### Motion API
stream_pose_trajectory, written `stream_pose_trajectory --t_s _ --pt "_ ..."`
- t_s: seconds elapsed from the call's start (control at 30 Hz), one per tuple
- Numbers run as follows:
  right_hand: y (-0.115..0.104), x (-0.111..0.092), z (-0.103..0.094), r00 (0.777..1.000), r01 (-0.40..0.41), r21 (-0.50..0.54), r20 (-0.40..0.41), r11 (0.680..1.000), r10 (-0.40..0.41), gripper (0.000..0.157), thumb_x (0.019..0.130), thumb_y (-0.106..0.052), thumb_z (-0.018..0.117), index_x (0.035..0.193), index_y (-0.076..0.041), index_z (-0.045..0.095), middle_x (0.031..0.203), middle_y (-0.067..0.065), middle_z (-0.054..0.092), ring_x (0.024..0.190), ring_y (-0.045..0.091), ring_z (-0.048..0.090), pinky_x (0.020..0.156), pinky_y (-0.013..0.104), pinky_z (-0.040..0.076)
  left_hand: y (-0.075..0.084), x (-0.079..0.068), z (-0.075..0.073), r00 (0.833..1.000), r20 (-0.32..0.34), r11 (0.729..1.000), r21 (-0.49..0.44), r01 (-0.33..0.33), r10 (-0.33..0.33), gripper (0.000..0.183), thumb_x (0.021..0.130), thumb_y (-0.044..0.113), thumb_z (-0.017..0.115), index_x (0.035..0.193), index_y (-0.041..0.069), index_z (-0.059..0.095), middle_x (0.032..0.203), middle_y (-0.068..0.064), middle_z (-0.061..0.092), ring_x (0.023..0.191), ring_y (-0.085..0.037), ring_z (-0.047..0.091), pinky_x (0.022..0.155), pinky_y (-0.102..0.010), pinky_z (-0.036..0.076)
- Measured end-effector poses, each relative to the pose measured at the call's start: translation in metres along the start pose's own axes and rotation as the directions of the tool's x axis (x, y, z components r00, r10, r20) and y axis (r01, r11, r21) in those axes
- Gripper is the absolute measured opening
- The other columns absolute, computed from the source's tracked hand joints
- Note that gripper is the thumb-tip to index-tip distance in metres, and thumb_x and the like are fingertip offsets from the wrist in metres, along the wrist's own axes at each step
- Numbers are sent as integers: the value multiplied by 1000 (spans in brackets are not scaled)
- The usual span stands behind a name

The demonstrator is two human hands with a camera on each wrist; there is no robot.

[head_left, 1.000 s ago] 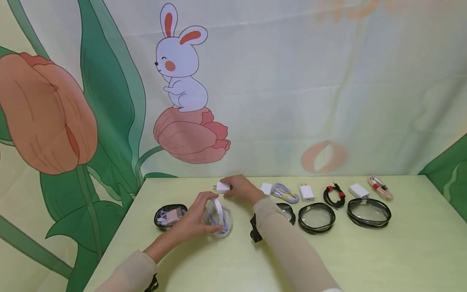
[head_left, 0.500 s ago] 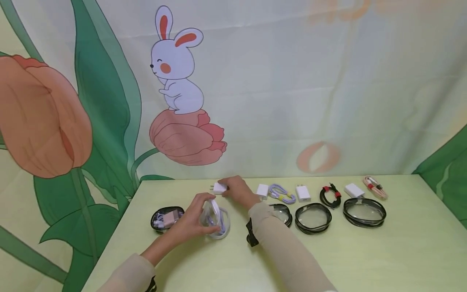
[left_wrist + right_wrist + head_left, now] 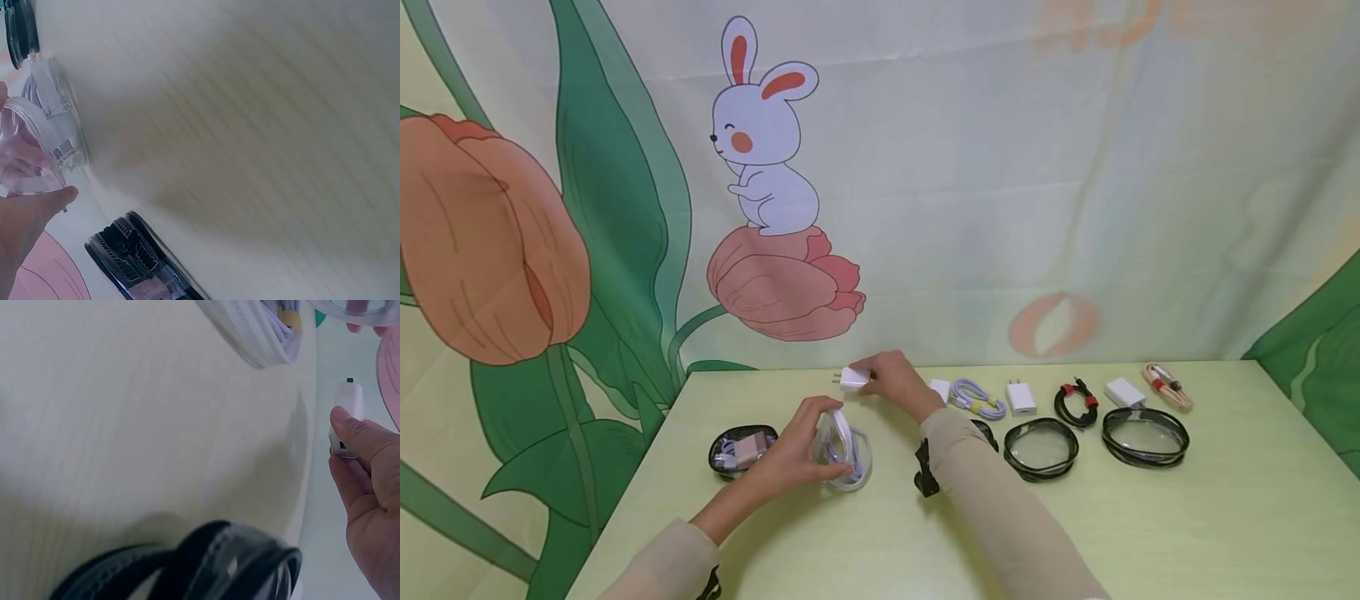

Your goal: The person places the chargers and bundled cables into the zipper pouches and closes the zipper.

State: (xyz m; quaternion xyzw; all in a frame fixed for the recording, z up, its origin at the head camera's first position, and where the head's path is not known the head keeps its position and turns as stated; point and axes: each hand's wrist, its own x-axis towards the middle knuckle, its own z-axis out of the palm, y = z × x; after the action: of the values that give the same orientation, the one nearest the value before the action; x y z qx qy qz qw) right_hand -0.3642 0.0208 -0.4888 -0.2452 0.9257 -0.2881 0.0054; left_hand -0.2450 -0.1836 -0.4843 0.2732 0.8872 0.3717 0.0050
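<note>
My left hand [image 3: 793,450] holds up the lid of a clear, white-edged zip case [image 3: 865,475], thumb low and fingers high on its rim. In the left wrist view, the thumb presses the edge of the clear case [image 3: 59,134]. A coiled lilac cable [image 3: 275,328] lies inside it, shown in the right wrist view. Beyond the case, my right hand [image 3: 898,385] pinches a white charger plug [image 3: 854,380] between thumb and fingers, prongs pointing left. Its port end faces my palm in the right wrist view, where the charger [image 3: 349,403] is held above the table's back edge.
Left of the left hand is a black-edged case [image 3: 721,461] holding a pink charger [image 3: 749,449] and cable. To the right lie black-edged cases [image 3: 1042,476], white chargers [image 3: 1021,399], a lilac cable [image 3: 988,412], a black cable [image 3: 1078,425] and a pink cable [image 3: 1167,387]. A printed curtain [image 3: 940,208] hangs behind.
My right hand has lifted the white charger slightly from the table's back area. The left hand keeps its hold on the clear case's lid. The head view has shifted a little.
</note>
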Motion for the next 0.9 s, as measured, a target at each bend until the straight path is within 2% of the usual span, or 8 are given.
stream_pose_trajectory --t_s 0.1,0.27,0.4,0.5,0.73,0.9 --pt "3 -2 -3 1000 -16 14 -12 1000 16 42 87 -17 82 127 -13 73 115 9 75 92 16 65 75 24 50 1 0 0 1000 2 1000 0 10 -10 89 75 19 93 144 6 39 147 -15 38 138 -34 41 110 -56 41" --pt "4 -7 -9 1000 1 28 -18 1000 0 42 86 -16 82 127 -13 73 111 9 76 85 14 62 70 22 48 0 1 0 1000 11 1000 11 29 -29 90 75 21 93 145 8 38 149 -14 37 140 -34 40 112 -56 38" --pt "-1 -13 -16 1000 15 30 -1 999 -15 42 87 -16 82 127 -12 73 111 10 76 86 14 63 70 22 48 0 0 0 999 14 999 14 31 -31 90 76 23 92 146 7 38 149 -15 36 138 -34 42 108 -55 43" --pt "-4 -18 -18 999 38 31 15 999 -38 43 86 -17 82 127 -12 72 113 10 75 88 15 66 71 22 50 1 -1 -1 1000 7 1000 13 19 -19 89 76 21 92 146 7 39 149 -15 37 136 -34 44 105 -55 46" --pt "-13 -31 -24 997 63 22 48 998 -64 44 85 -16 83 127 -10 72 112 10 76 90 17 71 72 22 54 0 -2 -2 999 3 999 31 -33 33 85 76 20 92 143 7 41 147 -16 37 137 -34 42 107 -56 44" --pt "-20 -42 -26 995 69 37 73 997 -72 42 84 -15 84 125 -11 74 111 8 76 87 14 70 71 22 54 -1 -2 -1 1000 -3 999 29 -31 31 85 77 21 92 143 6 41 147 -16 36 137 -35 42 108 -56 42"
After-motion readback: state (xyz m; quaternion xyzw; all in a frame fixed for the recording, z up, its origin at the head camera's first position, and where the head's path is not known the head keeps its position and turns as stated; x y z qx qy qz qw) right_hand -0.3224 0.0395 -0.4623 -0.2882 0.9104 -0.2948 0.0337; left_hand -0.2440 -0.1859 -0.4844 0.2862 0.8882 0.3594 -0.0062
